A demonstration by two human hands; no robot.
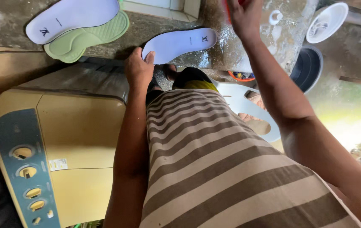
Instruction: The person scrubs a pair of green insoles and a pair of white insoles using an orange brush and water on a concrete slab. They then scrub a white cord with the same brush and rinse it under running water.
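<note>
Nearest is the person's striped shirt (222, 169), brown and cream bands filling the lower middle. To the near left stands a cream washing machine (79, 135) with a blue panel (22, 164) of round knobs along its left edge.

Farther on, the left hand (138, 67) reaches down onto the wet concrete floor (155, 25). Its grip pinches the near end of a white insole (180, 42), fingertips on the edge, thumb side against the heel. The insole lies flat on the floor, running from the hand toward the far right, with a patch of soapy water just beside its far end.

To the right, a pale plastic chair (248, 105) shows past the shirt.

At the far left, another white insole (72, 17) lies on top of a green insole (89, 38), the two overlapping.

At the far top, the right hand (244, 14) is raised, its grip closed around something red (227, 10), too cut off to identify. Far right are a white basin (327, 22) and a dark bucket (308, 67).
</note>
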